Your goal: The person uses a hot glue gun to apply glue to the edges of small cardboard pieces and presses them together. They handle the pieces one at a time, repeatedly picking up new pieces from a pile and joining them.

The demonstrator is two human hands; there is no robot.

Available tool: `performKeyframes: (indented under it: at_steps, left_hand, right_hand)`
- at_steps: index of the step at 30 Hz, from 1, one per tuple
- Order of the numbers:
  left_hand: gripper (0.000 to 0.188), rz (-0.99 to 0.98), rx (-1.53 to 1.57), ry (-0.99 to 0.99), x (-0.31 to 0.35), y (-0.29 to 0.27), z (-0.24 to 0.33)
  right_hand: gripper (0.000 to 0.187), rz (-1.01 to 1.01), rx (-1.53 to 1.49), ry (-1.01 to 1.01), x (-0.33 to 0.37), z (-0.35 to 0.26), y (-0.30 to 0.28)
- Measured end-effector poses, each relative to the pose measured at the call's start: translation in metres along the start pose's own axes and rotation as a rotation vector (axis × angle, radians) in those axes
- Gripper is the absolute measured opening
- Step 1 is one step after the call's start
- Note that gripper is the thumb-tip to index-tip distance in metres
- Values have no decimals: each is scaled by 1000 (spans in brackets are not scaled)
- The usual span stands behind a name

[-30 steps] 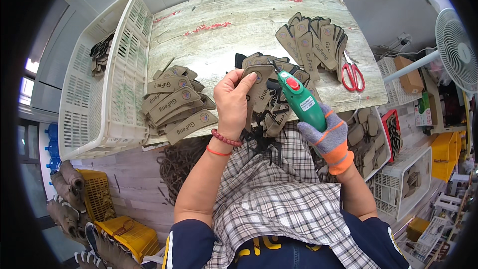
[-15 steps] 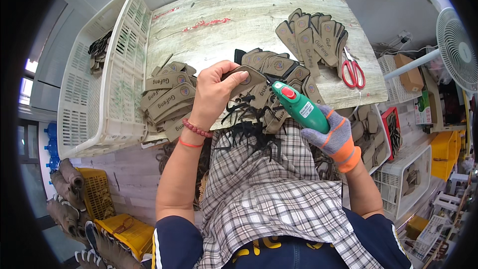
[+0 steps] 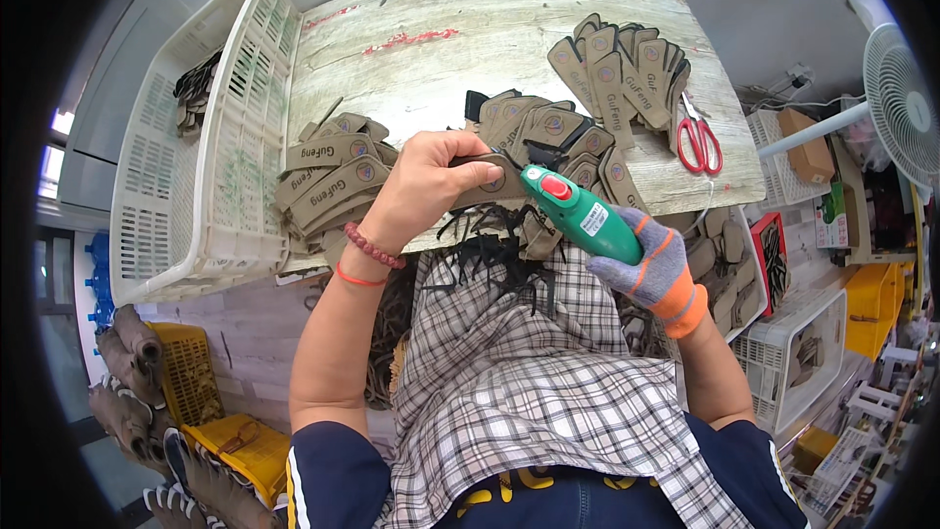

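Bare and closed in a pinch, my left hand (image 3: 437, 176) holds a brown fabric tab (image 3: 502, 176) with a dark edge and a round emblem. My gloved right hand (image 3: 654, 264) wraps round the body of green electric scissors (image 3: 580, 208) with a red button. Their tip meets the tab's edge near my left fingertips; the blades are mostly hidden. Behind the hands lies a heap of similar tabs (image 3: 553, 125). Black offcut strips (image 3: 485, 253) hang over the table's near edge onto a checked apron (image 3: 509, 382).
On the wooden table (image 3: 421, 69), more tabs are piled at left (image 3: 343, 179) and fanned out at far right (image 3: 627, 78). Red-handled scissors (image 3: 699, 144) lie beside that fan. A white plastic crate (image 3: 235, 127) borders the left side; a fan (image 3: 896, 88) stands at right.
My left hand has shifted right and slightly down, and the tab has turned in its pinch. The electric scissors have moved slightly left, with their tip against the tab's edge.
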State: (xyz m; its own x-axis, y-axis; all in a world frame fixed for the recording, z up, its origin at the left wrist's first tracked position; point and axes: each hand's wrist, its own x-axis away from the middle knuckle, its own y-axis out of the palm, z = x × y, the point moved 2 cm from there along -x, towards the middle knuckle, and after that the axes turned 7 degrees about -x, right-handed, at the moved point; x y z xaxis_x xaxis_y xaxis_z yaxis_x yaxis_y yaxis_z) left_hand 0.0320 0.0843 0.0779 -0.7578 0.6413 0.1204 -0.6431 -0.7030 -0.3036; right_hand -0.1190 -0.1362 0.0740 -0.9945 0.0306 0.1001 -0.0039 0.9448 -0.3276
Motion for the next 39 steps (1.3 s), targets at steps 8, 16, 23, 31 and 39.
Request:
performKeyframes:
  at_steps: [8,16,23,31,39]
  left_hand:
    - [12,134,-211,-75,28,-54,-4]
    - [18,642,-786,300,-26,22,-12]
    - [23,737,-831,291,-87,90,-34]
    - [12,871,8,216,-68,43,-41]
    - [9,734,788,161,-29,38,-9]
  right_hand:
    - [56,94,-75,42,-1,-2,8]
    - [43,356,-155,133,20,43,-12]
    - [40,394,-209,216,26,45,-15]
    - [47,383,-141,101,8,29,1]
    - [52,294,-63,-79,-14,2,27]
